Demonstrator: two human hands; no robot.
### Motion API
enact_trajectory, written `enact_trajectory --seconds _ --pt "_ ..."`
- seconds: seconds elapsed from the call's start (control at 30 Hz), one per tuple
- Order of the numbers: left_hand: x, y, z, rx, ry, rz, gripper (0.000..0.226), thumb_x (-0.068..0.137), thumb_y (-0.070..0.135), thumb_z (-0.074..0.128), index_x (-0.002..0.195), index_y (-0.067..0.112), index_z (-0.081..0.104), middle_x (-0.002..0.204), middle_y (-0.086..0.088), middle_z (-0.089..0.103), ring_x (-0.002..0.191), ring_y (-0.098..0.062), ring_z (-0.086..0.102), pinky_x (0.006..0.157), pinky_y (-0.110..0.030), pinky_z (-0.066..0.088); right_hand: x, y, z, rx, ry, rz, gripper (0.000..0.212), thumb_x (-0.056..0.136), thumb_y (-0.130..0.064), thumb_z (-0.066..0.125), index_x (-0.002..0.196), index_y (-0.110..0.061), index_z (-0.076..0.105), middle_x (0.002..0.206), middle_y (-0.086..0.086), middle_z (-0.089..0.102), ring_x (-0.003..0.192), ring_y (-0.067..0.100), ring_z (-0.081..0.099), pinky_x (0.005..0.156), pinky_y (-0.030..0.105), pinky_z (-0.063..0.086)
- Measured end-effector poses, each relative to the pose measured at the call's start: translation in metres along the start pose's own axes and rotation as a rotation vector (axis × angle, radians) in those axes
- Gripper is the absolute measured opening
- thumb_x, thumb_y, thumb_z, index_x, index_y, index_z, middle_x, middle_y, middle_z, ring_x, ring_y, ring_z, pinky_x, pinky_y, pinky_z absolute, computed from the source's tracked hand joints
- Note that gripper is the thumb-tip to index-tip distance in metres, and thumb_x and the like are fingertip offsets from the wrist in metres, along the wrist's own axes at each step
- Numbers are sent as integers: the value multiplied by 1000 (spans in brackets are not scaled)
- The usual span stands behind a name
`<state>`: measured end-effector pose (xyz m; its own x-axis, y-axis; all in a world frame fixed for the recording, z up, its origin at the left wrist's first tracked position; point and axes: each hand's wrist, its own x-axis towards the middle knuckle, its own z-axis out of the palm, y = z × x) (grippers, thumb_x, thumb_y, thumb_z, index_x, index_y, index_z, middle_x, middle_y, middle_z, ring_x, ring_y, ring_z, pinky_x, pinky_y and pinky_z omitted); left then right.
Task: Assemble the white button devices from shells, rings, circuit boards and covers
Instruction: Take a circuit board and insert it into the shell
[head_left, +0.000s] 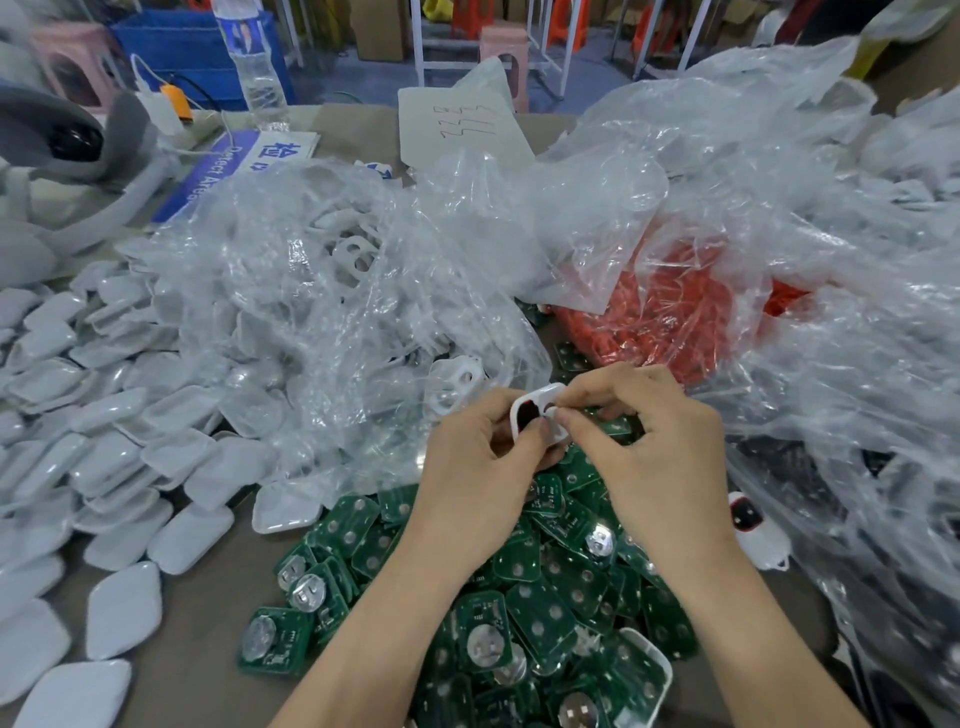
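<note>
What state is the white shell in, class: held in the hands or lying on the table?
Held: the left hand and right hand both pinch the white shell over the green circuit boards.

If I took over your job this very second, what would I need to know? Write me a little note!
Left hand: grips the white shell above the board pile.
Right hand: pinches the same shell's edge; what it presses in is hidden.
Parts: green circuit boards are heaped under the hands, white covers are spread at left, more shells are in the clear bag, and orange-red parts are in a bag behind.
Done: one device with dark buttons lies at right, seemingly assembled.
Left: probably a board and cover for this shell, then the many loose parts.
</note>
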<state>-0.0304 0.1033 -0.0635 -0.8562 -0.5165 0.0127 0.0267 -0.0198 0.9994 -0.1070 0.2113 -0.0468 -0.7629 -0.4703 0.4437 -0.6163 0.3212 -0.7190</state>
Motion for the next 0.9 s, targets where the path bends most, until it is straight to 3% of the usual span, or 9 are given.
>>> enact_trajectory --seconds 0.17,0.27,0.33,0.43,0.53,0.6,0.7,0.8,0.9 --pt "0 0 0 -2 -30 -1 18 92 9 63 91 24 71 84 0 74 81 -12 73 76 -22 58 -1 -3 -2 3 -17 -7 22 75 -6 78 82 -26 75 83 -18 64 84 5 61 77 18 49" --pt "0 1 0 -43 -51 -12 20 93 4 61 93 21 72 84 -1 75 82 -15 73 75 -20 57 1 0 -3 34 -18 -3 19 75 -7 79 82 -25 77 85 -7 56 80 5 54 72 10 43" --pt "-1 2 -1 -80 -62 -29 21 93 1 61 93 19 72 84 -2 76 81 -15 74 72 -17 56 2 2 -4 102 -58 56 22 76 -10 79 80 -31 75 87 -8 51 79 4 52 70 10 43" --pt "-1 4 -4 -112 -99 -41 20 92 0 61 94 17 71 87 -6 75 84 -15 74 72 -18 57 4 5 -7 292 -144 179 33 75 -9 78 85 -38 66 89 -8 61 80 7 61 73 20 49" --pt "-1 3 -5 -19 -131 -1 20 92 2 61 94 21 69 91 -6 72 84 -15 74 72 -21 58 8 11 -11 458 -236 312 42 74 -2 77 99 -32 59 86 -1 70 81 16 67 71 30 54" --pt "-2 4 -5 -2 -163 15 15 93 3 61 95 18 62 93 -6 72 82 -16 74 72 -24 59 10 14 -15 605 -296 397 46 72 1 77 105 -25 60 84 3 72 75 17 68 67 24 53" --pt "-3 5 -5 -2 -207 22 17 94 4 60 96 20 54 89 -3 75 79 -17 75 70 -24 59 10 18 -19 735 -359 478 49 62 -11 78 107 -19 61 81 6 72 72 20 67 66 24 52" --pt "-3 6 -6 21 -220 31 17 93 6 63 95 20 55 79 8 75 70 -9 73 63 -14 55 9 18 -20 706 -376 451 41 70 0 75 105 -19 63 75 4 70 69 18 66 64 22 52" --pt "-3 6 -8 0 -222 10 18 90 7 67 99 19 56 85 0 75 77 -16 75 68 -20 57 8 14 -21 613 -345 357 30 78 3 72 99 -18 63 75 4 71 63 15 66 60 17 51"
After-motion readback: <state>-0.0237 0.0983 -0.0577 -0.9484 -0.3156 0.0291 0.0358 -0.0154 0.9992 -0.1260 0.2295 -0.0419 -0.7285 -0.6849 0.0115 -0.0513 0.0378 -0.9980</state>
